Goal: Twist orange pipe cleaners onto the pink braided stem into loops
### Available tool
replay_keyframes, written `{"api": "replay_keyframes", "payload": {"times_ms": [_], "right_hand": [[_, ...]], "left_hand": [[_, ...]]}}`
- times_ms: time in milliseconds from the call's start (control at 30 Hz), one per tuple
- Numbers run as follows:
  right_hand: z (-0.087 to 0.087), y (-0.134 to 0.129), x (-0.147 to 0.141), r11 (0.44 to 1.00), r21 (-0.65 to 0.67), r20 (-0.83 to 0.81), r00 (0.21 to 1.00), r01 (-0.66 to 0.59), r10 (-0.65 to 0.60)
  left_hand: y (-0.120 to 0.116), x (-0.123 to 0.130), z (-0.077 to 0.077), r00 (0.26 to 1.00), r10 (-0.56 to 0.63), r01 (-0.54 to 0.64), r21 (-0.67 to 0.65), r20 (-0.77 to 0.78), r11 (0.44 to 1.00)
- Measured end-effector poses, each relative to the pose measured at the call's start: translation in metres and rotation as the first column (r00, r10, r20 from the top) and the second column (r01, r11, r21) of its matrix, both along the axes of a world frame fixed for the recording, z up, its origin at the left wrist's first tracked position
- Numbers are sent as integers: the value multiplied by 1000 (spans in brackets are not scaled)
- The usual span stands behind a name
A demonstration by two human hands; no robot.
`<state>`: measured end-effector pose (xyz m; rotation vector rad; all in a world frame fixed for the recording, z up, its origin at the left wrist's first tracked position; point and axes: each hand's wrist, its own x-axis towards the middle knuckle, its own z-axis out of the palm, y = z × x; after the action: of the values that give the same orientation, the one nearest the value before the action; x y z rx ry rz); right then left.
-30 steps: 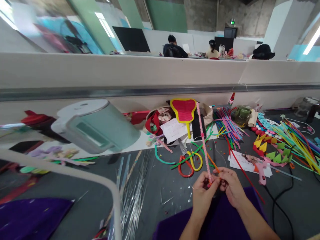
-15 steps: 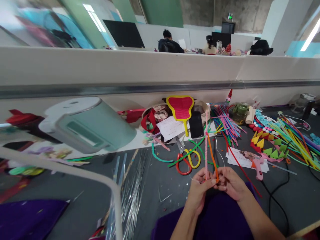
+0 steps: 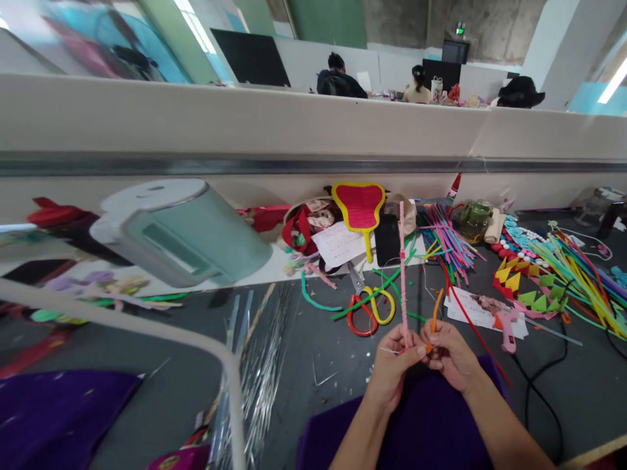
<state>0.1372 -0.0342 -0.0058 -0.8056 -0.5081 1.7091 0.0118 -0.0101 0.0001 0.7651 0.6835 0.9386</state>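
Observation:
In my left hand stands a twisted pink pipe cleaner, upright, its lower end pinched between thumb and fingers. My right hand pinches an orange pipe cleaner, bent near its lower end, where the left thumb meets it. A thin white thread hangs by the left fingers. Both hands are close together over the purple cloth at the table's near edge. Beyond them lie scissors with one red and one yellow handle, and green pipe cleaners across them.
A pink glue gun rests on papers to the right, near a long red pipe cleaner. Bundled coloured pipe cleaners and a phone lie behind. Silver wires, a lamp arm and a pale green bin occupy the left.
The orange pipe cleaner's upper end has swung right, away from the pink one, and stands shorter above the right fingers. The view has shifted slightly.

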Motion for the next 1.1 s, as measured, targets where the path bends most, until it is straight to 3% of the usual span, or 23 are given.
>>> {"api": "replay_keyframes", "payload": {"times_ms": [133, 333, 500, 667, 900, 1100], "right_hand": [[0, 0, -4, 995, 25, 11, 995, 100, -100], [-5, -2, -8, 945, 187, 224, 924, 270, -308], [-8, -3, -6, 914, 324, 292, 893, 243, -341], [-7, -3, -5, 892, 414, 375, 858, 183, -350], [-13, -4, -6, 863, 425, 472, 747, 273, -468], [-20, -4, -14, 871, 342, 506, 712, 353, -487]], "left_hand": [[1, 2, -1, 997, 71, -71, 16, 24, 997], [4, 2, -2, 991, 133, -132, -39, 31, 990], [3, 2, 1, 983, 120, -107, -102, 136, 989], [2, 2, 3, 978, 109, -96, -83, 176, 992], [0, 1, -2, 973, 231, -230, 91, -5, 969], [-7, 3, -4, 874, 428, -341, 338, -230, 877]]}}
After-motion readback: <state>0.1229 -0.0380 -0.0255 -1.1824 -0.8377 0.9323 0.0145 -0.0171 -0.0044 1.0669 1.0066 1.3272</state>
